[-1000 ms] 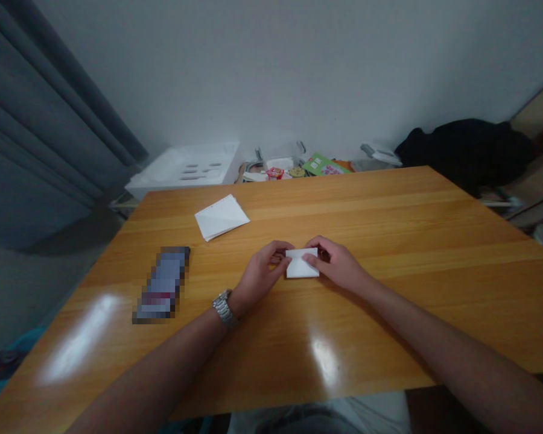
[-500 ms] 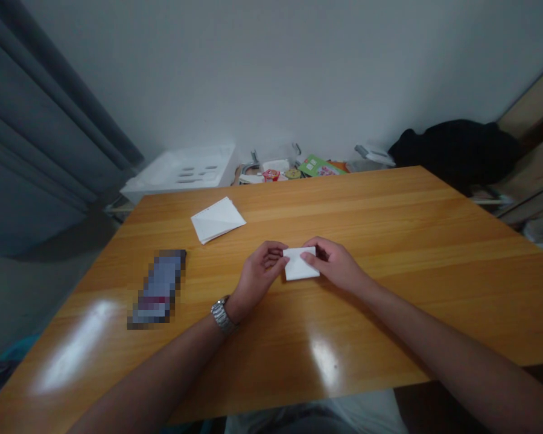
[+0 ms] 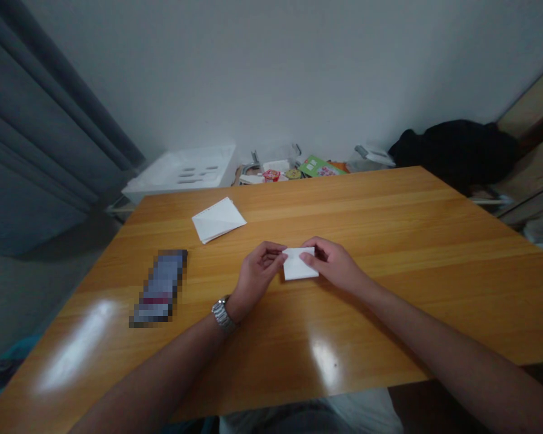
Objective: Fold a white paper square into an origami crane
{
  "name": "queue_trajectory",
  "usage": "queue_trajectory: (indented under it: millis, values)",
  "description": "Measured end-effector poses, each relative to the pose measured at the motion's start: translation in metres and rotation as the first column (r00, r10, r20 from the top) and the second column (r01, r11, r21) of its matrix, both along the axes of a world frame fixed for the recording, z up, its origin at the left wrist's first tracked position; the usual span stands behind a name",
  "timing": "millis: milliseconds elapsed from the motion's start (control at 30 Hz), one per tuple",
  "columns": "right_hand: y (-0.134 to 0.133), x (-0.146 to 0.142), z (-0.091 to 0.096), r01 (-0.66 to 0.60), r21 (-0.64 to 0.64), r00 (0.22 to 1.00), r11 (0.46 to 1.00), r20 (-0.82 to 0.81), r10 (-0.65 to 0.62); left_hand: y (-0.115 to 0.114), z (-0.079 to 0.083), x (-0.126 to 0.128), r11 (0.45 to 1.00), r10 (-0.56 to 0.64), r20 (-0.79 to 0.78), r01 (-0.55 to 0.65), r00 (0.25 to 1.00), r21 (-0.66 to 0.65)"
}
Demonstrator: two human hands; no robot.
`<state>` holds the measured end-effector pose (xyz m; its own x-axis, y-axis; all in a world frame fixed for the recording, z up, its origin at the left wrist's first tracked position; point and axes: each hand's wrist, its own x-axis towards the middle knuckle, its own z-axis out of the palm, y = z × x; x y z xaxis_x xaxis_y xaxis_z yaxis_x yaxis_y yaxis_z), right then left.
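Between my two hands is a small folded piece of white paper (image 3: 300, 269), held just over the table. My left hand (image 3: 261, 269) pinches its left edge, thumb on top and fingers curled behind. On the other side, my right hand (image 3: 337, 263) grips the upper right part, its thumb lying flat across the paper's face. The fingertips under the paper are hidden. A silver watch (image 3: 223, 314) is on my left wrist.
The wooden table (image 3: 389, 241) spans the view. White paper sheets (image 3: 218, 219) lie at its back left, and a pixelated phone-like object (image 3: 160, 288) lies nearer on the left. Behind the far edge are a white foam tray (image 3: 163, 175), a green packet (image 3: 319, 166) and black cloth (image 3: 457, 150).
Hardly anything differs. Both hands keep the same grip on the folded paper, and the view has shifted very slightly.
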<state>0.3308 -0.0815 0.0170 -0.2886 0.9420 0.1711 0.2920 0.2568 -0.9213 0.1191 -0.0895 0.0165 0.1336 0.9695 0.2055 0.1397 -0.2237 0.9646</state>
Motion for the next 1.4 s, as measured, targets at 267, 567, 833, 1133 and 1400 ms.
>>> queue_trajectory:
  millis: [267, 567, 833, 1133, 1400]
  values:
    - [-0.001, 0.0, -0.002, 0.001, -0.01, 1.0, 1.0, 0.021, -0.001, 0.0, -0.001, 0.0, 1.0, 0.016, 0.0, -0.016, 1.0, 0.018]
    - [-0.001, 0.0, -0.001, -0.003, -0.001, 0.999, 1.0, 0.04, 0.003, 0.0, 0.0, 0.0, 1.0, 0.001, -0.019, -0.001, 1.0, 0.012]
    - [-0.005, -0.002, 0.007, -0.061, 0.018, 0.995, 0.998, 0.079, 0.059, -0.001, -0.002, -0.002, 0.997, -0.073, -0.019, 0.073, 0.997, -0.002]
    - [-0.008, -0.003, 0.012, -0.05, 0.064, 0.995, 0.997, 0.091, 0.044, 0.002, -0.001, -0.001, 0.993, -0.078, 0.03, 0.08, 0.996, -0.088]
    - [-0.01, -0.004, 0.009, -0.098, 0.028, 0.993, 0.995, 0.074, 0.096, 0.001, 0.002, -0.002, 0.998, -0.055, -0.052, 0.053, 0.997, -0.028]
